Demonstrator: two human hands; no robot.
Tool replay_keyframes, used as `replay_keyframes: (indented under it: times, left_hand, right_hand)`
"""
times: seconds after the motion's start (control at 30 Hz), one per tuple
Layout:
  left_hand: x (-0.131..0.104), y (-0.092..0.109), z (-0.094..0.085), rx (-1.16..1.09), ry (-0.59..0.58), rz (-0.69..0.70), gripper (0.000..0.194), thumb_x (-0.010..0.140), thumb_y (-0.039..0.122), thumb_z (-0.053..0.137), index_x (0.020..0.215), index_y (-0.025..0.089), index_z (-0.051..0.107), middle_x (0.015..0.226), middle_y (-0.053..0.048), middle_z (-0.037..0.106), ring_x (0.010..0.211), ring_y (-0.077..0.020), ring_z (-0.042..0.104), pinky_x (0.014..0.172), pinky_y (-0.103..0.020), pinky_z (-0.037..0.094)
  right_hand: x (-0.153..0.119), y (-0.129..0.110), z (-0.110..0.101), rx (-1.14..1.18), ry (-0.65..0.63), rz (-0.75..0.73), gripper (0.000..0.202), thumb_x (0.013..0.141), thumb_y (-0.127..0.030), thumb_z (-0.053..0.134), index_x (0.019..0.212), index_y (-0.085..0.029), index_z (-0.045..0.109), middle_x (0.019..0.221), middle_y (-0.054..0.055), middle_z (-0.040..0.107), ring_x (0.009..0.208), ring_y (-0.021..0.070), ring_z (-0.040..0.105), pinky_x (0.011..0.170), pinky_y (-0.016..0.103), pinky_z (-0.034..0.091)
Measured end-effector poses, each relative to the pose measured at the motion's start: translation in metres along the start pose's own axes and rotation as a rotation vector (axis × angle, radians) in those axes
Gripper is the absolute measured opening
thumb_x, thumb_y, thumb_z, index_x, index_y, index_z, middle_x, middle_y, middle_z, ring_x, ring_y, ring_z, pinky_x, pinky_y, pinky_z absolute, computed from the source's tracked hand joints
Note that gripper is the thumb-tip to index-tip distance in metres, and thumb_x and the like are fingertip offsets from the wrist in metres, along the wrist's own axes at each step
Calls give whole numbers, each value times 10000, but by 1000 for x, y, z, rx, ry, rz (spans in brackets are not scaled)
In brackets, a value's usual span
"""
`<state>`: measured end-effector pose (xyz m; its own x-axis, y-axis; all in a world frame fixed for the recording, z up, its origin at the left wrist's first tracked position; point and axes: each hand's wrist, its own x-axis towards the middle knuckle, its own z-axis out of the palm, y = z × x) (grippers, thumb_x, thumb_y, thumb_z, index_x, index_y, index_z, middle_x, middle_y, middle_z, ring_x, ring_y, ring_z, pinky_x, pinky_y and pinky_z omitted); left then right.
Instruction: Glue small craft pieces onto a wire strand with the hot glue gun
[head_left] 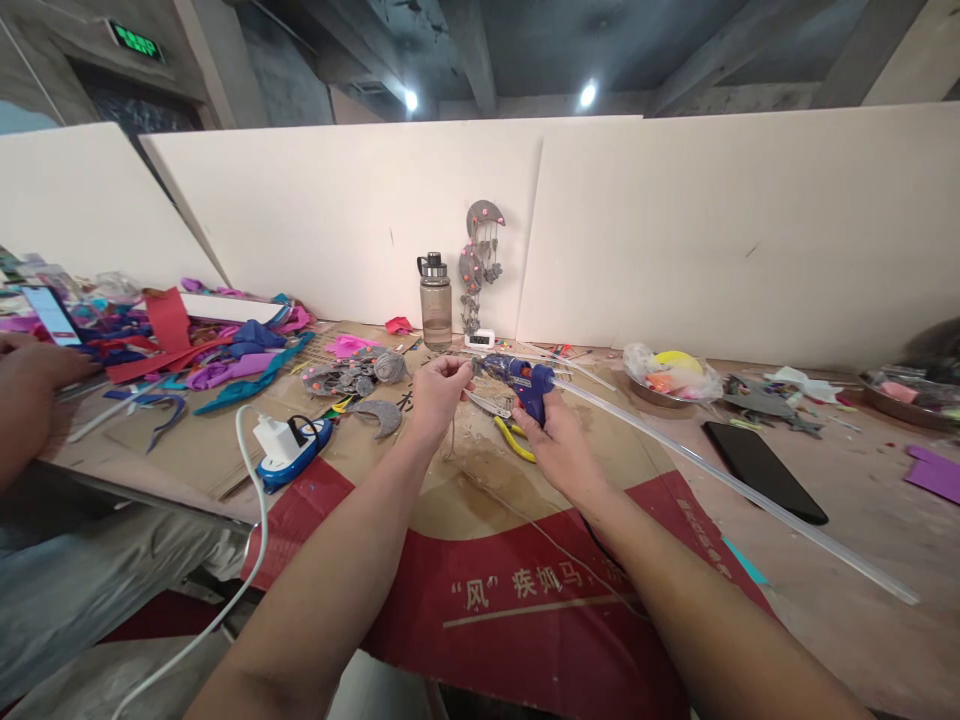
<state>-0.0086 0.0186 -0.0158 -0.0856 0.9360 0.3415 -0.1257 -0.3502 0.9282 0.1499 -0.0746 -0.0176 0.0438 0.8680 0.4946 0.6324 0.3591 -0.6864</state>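
Observation:
My right hand [555,440] is wrapped round the handle of a blue hot glue gun [534,385], its nozzle pointing left. From the gun's back a long clear glue stick [735,470] slants down to the right. My left hand [440,393] pinches a small grey felt piece [476,368] right at the nozzle; its exact shape is hard to make out. A thin cord [452,440] hangs below those fingers. Under the gun lie yellow-handled pliers [514,440]. Left of my left hand rests a grey felt crescent [381,415], near a ball of grey yarn [390,367].
A water bottle [435,305] and a hanging felt ornament [480,260] stand against the white board. A blue power strip [296,460] with a white plug is at left; a black phone [761,470] and a bowl [664,395] are at right. Another person's hand [45,365] works at far left.

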Motion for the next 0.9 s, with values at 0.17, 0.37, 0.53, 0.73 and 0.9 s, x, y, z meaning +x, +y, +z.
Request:
replay_keyframes:
  times: [0.17, 0.37, 0.53, 0.73, 0.9]
  left_hand:
    - [1, -2, -1, 14, -12, 14, 257, 678, 385, 714, 724, 135, 673, 612, -11, 611, 497, -90, 548, 421, -179, 400]
    - [2, -3, -1, 17, -4, 16, 246, 686, 376, 704, 730, 137, 670, 614, -10, 611, 499, -90, 550, 420, -177, 397]
    - [1, -3, 0, 18, -6, 4, 258, 674, 384, 716, 717, 135, 665, 603, -9, 607, 490, -87, 545, 415, -177, 389]
    - [1, 0, 0, -42, 13, -21, 275, 642, 389, 734, 712, 137, 650, 634, -3, 596, 496, -84, 541, 414, -182, 379]
    - [2, 2, -1, -132, 50, -80, 270, 627, 369, 727, 746, 145, 635, 697, -1, 611, 526, -83, 558, 442, -191, 376]
  right_hand:
    - [0, 1, 1, 20, 0, -19, 360, 894, -360, 466, 1214, -200, 499, 1041, 101, 647, 921, 238, 587, 868, 398, 446]
    - [0, -3, 0, -4, 4, -2, 328, 884, -348, 460, 1165, -188, 516, 997, 103, 645, 889, 239, 582, 838, 395, 445]
    - [0, -5, -1, 13, -5, -6, 316, 886, -351, 460, 1145, -183, 524, 1006, 106, 645, 898, 233, 579, 839, 387, 443]
    - [-1, -4, -1, 50, 1, -8, 297, 869, -332, 474, 1128, -198, 532, 1011, 92, 646, 885, 224, 581, 832, 385, 446]
    - [5, 0, -4, 360, 36, 147, 288, 817, -378, 535, 1056, -224, 493, 878, 32, 658, 585, 143, 536, 593, 294, 469]
